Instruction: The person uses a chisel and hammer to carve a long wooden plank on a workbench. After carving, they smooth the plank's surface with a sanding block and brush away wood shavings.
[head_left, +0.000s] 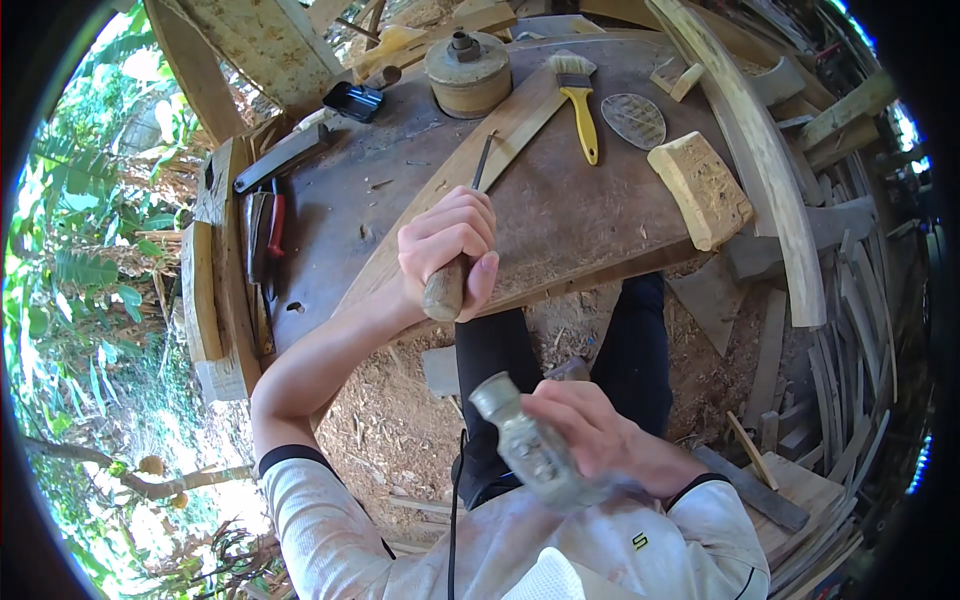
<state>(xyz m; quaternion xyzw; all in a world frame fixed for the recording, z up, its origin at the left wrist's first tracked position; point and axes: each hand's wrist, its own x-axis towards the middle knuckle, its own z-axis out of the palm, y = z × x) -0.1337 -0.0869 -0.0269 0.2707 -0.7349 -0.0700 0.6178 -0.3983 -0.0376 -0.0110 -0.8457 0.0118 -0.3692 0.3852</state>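
Chisel-like tool [445,290] sits in the person's left hand [450,240], fingers wrapped fully round its wooden handle, the thin shank slanting toward the far side over a pale board [530,110] on the worktable [330,200]. Whether the tip touches the board cannot be told. The right hand [585,425] is closed around a blurred metal hammer [535,450], nearer the body. Good control seems to call for a steady shank angle, a firmly seated tip, and square taps on the handle's near end, clear of the left thumb.
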